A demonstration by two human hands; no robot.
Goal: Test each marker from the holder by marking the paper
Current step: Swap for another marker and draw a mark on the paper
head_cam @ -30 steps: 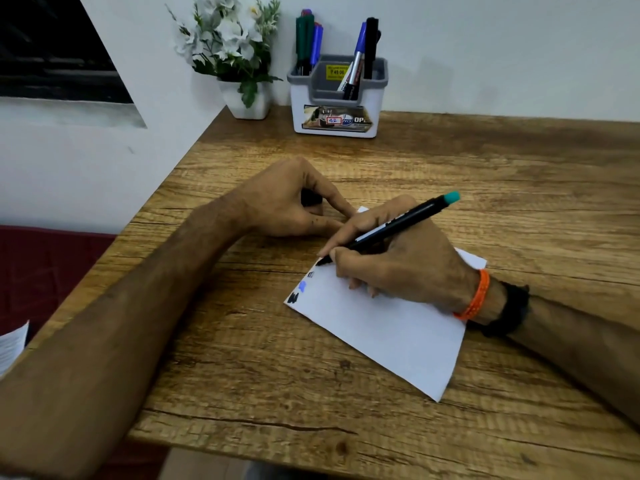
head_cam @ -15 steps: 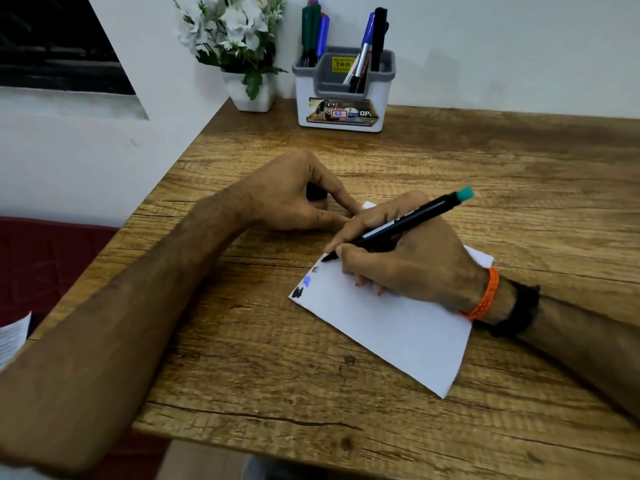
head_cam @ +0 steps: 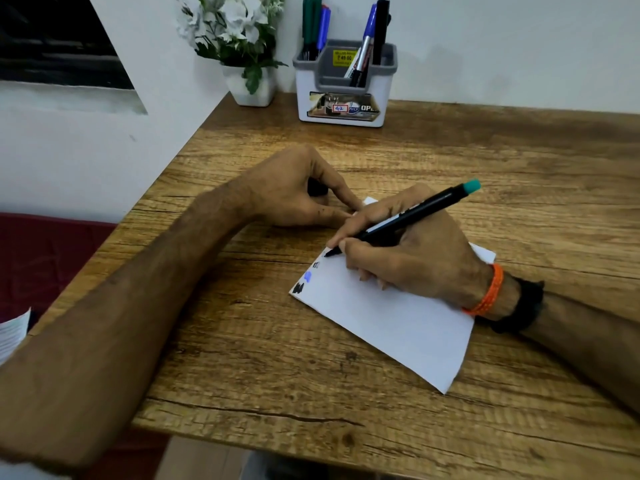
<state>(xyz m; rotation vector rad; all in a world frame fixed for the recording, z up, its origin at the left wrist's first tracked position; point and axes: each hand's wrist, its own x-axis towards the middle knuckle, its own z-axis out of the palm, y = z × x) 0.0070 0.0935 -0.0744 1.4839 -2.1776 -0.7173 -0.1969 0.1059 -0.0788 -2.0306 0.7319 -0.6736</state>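
Note:
My right hand (head_cam: 412, 258) grips a black marker (head_cam: 412, 214) with a teal end, its tip touching the upper left edge of the white paper (head_cam: 398, 323). Black and blue test marks (head_cam: 304, 282) sit along that edge. My left hand (head_cam: 294, 192) rests on the table at the paper's far corner, curled around a small black cap (head_cam: 317, 188). The white and grey holder (head_cam: 344, 88) stands at the back with green, blue and black markers (head_cam: 379, 32) upright in it.
A white pot of white flowers (head_cam: 242, 53) stands left of the holder against the wall. The wooden table (head_cam: 485, 161) ends at its left edge (head_cam: 114, 244) beside a dark red surface. A printed sheet (head_cam: 12, 334) shows at the far left.
The marker tip has stayed at the paper's left edge with only tiny strokes. The view has shifted slightly; both hands keep their places.

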